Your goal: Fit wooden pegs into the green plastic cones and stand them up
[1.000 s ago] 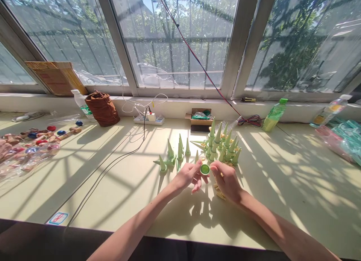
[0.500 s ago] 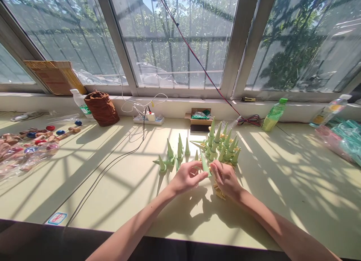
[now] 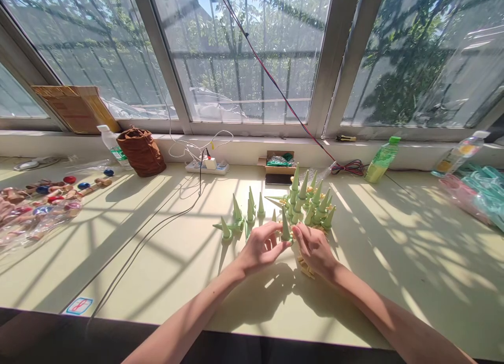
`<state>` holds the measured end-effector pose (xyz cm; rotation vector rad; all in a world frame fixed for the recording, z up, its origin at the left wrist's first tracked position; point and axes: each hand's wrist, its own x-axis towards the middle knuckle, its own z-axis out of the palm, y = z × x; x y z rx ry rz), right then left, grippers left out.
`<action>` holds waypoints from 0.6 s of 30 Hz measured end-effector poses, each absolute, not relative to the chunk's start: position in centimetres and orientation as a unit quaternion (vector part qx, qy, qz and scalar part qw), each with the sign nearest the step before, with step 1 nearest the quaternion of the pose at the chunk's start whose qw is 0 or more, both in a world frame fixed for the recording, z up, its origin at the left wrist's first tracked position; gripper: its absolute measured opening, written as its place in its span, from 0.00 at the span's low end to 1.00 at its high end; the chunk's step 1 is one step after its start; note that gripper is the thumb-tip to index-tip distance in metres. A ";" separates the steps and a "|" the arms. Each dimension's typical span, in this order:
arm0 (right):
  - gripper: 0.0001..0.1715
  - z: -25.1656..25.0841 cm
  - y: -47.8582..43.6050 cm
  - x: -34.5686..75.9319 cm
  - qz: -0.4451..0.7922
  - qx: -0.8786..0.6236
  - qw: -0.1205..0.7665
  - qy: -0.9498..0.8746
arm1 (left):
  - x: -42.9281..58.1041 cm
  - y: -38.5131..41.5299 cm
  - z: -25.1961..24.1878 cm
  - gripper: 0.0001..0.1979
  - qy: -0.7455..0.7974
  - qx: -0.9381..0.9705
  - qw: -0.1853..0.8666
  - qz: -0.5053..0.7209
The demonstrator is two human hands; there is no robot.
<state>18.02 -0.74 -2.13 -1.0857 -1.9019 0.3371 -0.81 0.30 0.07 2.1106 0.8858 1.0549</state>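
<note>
My left hand (image 3: 263, 244) pinches a green cone (image 3: 285, 226) with a flared base, its tip pointing up. Close beside it, my right hand (image 3: 315, 244) is closed, fingertips pressed together near the cone's base; what they grip, if anything, is too small to make out. Right behind my hands stands a dense cluster of similar green cones (image 3: 302, 192), with small yellowish bits among them. To the left is a looser group of green cones (image 3: 237, 211), most upright and some lying down. Small yellow pieces (image 3: 306, 268) lie partly under my right hand.
Behind the cones sits an open small cardboard box (image 3: 280, 170). A power strip (image 3: 208, 167) with cables, a brown pouch (image 3: 142, 151) and a green bottle (image 3: 383, 159) stand along the window. Bagged wooden toys (image 3: 43, 201) lie left, plastic bags (image 3: 482, 196) right.
The cone in my left hand has turned to stand more upright, its base now showing. Both hands stay nearly in place.
</note>
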 end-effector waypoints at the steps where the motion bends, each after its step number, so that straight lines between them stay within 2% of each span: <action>1: 0.20 -2.1 -0.7 18.0 0.137 -0.440 0.447 -0.767 | -0.8 0.3 0.1 0.11 0.343 0.791 0.314 0.397; 10: 0.18 -1.4 -1.1 18.0 0.190 -0.430 0.468 -0.749 | -0.8 0.4 0.3 0.16 0.374 0.740 0.381 0.408; 18: 0.19 -1.8 -1.0 18.0 0.238 -0.437 0.457 -0.738 | -1.0 0.6 -0.2 0.10 0.321 0.798 0.309 0.406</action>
